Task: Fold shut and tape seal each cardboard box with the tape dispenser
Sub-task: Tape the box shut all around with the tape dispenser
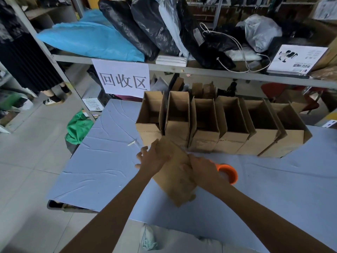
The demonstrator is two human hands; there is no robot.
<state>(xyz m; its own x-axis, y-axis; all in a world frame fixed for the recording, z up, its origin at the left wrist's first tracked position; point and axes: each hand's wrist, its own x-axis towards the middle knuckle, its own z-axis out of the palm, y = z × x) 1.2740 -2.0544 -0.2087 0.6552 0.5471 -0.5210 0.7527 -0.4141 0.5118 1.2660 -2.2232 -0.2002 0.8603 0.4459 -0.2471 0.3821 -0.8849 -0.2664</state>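
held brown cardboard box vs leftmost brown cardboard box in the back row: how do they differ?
The held brown cardboard box is tilted, no raised flaps showing, with the left hand and right hand on it; the leftmost brown cardboard box stands upright, top open, flaps up, untouched. The held box is nearer; the leftmost box sits further back. Both are plain brown cardboard.

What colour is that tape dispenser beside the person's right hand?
Orange; the tape dispenser shows best in the head view.
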